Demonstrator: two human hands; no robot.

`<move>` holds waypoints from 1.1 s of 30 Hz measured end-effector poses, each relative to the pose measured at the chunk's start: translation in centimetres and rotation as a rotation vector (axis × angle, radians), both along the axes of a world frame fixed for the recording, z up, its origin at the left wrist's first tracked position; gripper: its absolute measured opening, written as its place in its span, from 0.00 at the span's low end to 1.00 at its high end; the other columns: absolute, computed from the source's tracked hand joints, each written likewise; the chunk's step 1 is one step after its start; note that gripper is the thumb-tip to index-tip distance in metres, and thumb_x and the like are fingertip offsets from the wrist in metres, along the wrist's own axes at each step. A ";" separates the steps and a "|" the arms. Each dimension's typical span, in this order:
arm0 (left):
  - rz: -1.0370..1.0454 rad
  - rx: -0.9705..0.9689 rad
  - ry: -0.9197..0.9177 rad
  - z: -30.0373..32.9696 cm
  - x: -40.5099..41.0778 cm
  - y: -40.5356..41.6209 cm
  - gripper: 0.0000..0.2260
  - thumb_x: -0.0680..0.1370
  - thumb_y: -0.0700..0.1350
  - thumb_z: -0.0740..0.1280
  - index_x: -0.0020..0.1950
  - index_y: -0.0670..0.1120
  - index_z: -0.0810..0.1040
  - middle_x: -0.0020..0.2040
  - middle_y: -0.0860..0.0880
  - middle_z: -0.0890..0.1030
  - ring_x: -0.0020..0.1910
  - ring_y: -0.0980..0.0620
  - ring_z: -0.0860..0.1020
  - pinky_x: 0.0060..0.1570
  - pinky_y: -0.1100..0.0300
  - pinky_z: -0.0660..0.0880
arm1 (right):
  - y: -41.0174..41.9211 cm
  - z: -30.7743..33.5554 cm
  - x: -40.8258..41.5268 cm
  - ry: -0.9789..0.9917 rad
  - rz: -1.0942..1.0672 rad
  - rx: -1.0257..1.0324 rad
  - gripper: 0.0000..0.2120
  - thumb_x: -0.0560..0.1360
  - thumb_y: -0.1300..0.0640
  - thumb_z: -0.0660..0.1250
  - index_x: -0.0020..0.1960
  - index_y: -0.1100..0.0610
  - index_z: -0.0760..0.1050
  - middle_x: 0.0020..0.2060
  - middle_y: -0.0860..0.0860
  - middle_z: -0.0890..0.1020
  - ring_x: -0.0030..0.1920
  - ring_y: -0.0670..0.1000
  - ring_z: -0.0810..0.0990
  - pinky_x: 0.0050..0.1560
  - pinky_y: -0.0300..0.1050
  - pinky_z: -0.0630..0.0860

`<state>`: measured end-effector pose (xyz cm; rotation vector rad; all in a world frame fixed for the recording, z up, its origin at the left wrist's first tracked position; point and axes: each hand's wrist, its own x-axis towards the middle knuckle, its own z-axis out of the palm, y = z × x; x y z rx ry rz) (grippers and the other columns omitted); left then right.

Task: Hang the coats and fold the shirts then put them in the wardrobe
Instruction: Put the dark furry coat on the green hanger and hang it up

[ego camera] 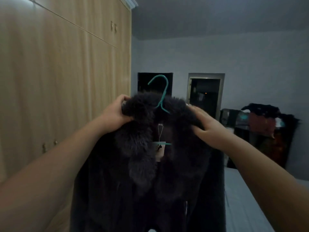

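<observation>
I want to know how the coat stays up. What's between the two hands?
In the head view, the dark coat's fluffy fur collar and the teal wire hanger's hook lie between the left hand and right hand.

The room is lying in dim, bluish light, and the whole picture is looking soft and grainy. A pale glare is falling on the wardrobe (63, 77) at the top left, fading toward the far doors. The dark coat (147, 173) is swallowing nearly all detail, its fur reading as a murky mass. The right hand (207, 129) is smearing with motion blur. Straight lines are bowing toward the edges from the wide lens, and the far doorway (205, 96) is showing almost black.
</observation>
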<state>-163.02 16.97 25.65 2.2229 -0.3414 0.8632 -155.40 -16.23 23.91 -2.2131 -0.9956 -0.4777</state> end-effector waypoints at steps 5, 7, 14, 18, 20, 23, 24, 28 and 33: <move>0.060 -0.020 0.003 0.3 -7.3 -0.8 0.26 0.65 0.47 0.78 0.57 0.54 0.69 0.52 0.37 0.82 0.46 0.53 0.79 0.51 0.51 0.78 | 1.5 -0.3 -2.7 -0.080 -0.050 -0.236 0.34 0.77 0.56 0.65 0.78 0.45 0.55 0.60 0.50 0.80 0.61 0.54 0.78 0.55 0.45 0.72; 0.123 0.011 -0.001 -0.2 -10.2 -1.5 0.27 0.64 0.50 0.78 0.58 0.58 0.69 0.52 0.41 0.82 0.46 0.54 0.80 0.52 0.55 0.77 | 2.7 -0.5 -4.4 -0.107 -0.002 -0.236 0.37 0.77 0.56 0.66 0.80 0.46 0.50 0.60 0.52 0.80 0.60 0.56 0.79 0.55 0.46 0.73; 0.413 0.099 0.002 -3.4 -21.5 0.4 0.27 0.70 0.44 0.74 0.61 0.65 0.67 0.57 0.57 0.79 0.57 0.58 0.79 0.61 0.55 0.75 | 9.4 -1.6 -10.5 -0.036 0.301 -0.240 0.13 0.75 0.57 0.69 0.57 0.46 0.74 0.48 0.48 0.82 0.53 0.53 0.81 0.48 0.42 0.72; 0.626 0.204 0.038 -4.6 -27.4 2.4 0.25 0.70 0.50 0.70 0.67 0.58 0.72 0.60 0.56 0.77 0.63 0.53 0.76 0.64 0.55 0.72 | 13.2 -1.9 -14.4 -0.079 0.430 -0.293 0.10 0.73 0.58 0.69 0.43 0.44 0.71 0.42 0.46 0.81 0.50 0.53 0.81 0.47 0.42 0.72; 0.708 0.208 0.061 -4.7 -30.8 3.7 0.21 0.70 0.54 0.68 0.63 0.60 0.73 0.60 0.55 0.80 0.61 0.51 0.78 0.62 0.50 0.74 | 15.4 -1.9 -16.5 -0.125 0.473 -0.268 0.05 0.73 0.57 0.69 0.49 0.50 0.77 0.47 0.52 0.84 0.52 0.56 0.81 0.46 0.44 0.73; 0.825 0.240 0.084 -4.6 -35.2 5.7 0.20 0.73 0.51 0.69 0.64 0.59 0.70 0.59 0.52 0.82 0.61 0.50 0.79 0.60 0.48 0.75 | 19.4 -2.2 -19.8 -0.123 0.534 -0.168 0.08 0.73 0.55 0.68 0.52 0.53 0.79 0.49 0.55 0.85 0.54 0.58 0.81 0.49 0.48 0.76; 0.857 0.257 0.088 -4.5 -36.4 6.6 0.20 0.74 0.49 0.69 0.64 0.58 0.71 0.58 0.51 0.83 0.61 0.49 0.79 0.59 0.48 0.75 | 20.8 -2.3 -21.1 -0.131 0.548 -0.136 0.09 0.73 0.55 0.67 0.53 0.51 0.79 0.49 0.55 0.85 0.54 0.59 0.81 0.49 0.49 0.76; 1.054 0.378 0.131 -4.0 -41.2 11.0 0.16 0.74 0.53 0.66 0.60 0.53 0.74 0.54 0.47 0.82 0.56 0.41 0.79 0.52 0.46 0.75 | 27.1 -2.0 -25.6 -0.211 0.575 -0.067 0.14 0.74 0.52 0.66 0.59 0.48 0.77 0.52 0.56 0.84 0.55 0.62 0.81 0.48 0.50 0.75; 1.201 0.408 0.000 -5.8 -48.1 17.9 0.28 0.76 0.58 0.55 0.72 0.46 0.69 0.66 0.45 0.77 0.66 0.43 0.73 0.65 0.48 0.70 | 35.9 -1.2 -31.9 -0.301 0.604 -0.026 0.13 0.75 0.50 0.64 0.59 0.47 0.74 0.50 0.57 0.84 0.53 0.63 0.81 0.46 0.51 0.75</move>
